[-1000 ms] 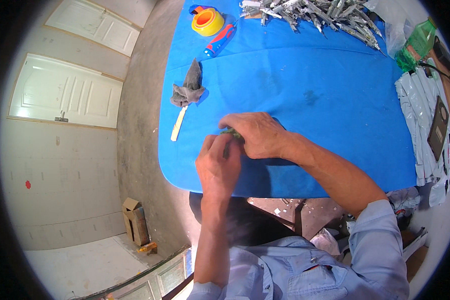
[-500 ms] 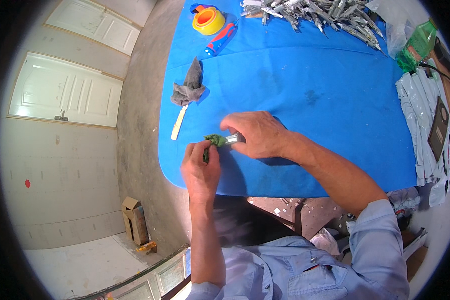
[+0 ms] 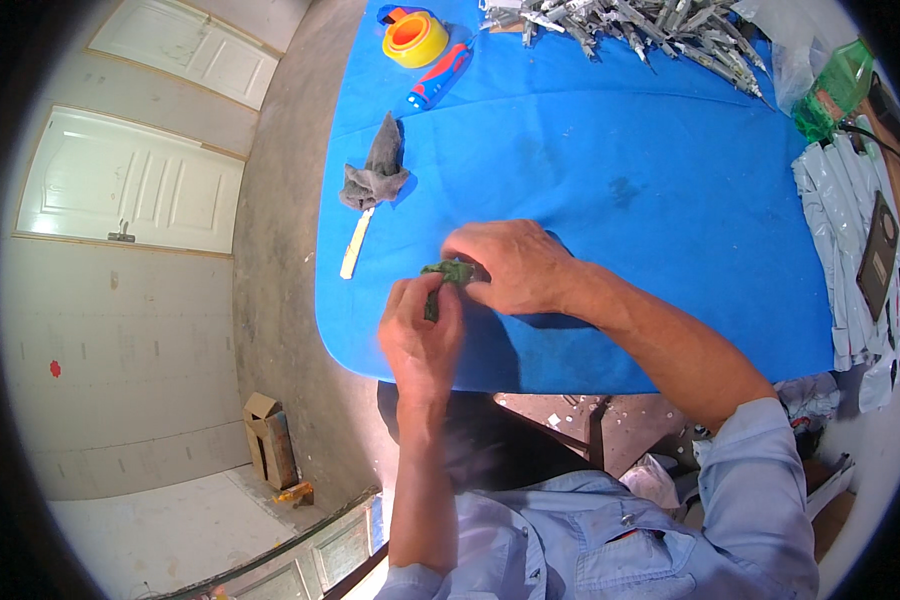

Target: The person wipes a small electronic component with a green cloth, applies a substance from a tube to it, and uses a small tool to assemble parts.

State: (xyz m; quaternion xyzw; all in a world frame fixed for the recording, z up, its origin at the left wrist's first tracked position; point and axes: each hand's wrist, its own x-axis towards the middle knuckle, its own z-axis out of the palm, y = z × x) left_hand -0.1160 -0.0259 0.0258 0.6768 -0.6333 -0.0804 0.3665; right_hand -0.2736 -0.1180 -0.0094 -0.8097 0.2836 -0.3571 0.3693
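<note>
Over the near left part of the blue-covered table, my two hands meet. My left hand pinches a crumpled green cloth between thumb and fingers. My right hand is closed around a short silvery metal piece; the cloth and my fingers now hide nearly all of it. The cloth reaches right up to the right fingertips, wrapped over the metal's exposed end. What the rest of the metal piece looks like inside my right hand cannot be seen.
Left of my hands lie a grey cloth and a pale yellowish stick. Farther back are yellow tape and a red-blue tool. Metal parts heap at the far edge; a green bottle and white packages line the right.
My left hand has slid right with the green cloth, up along the metal piece to my right fingers, covering metal that showed before. My right hand has hardly moved.
</note>
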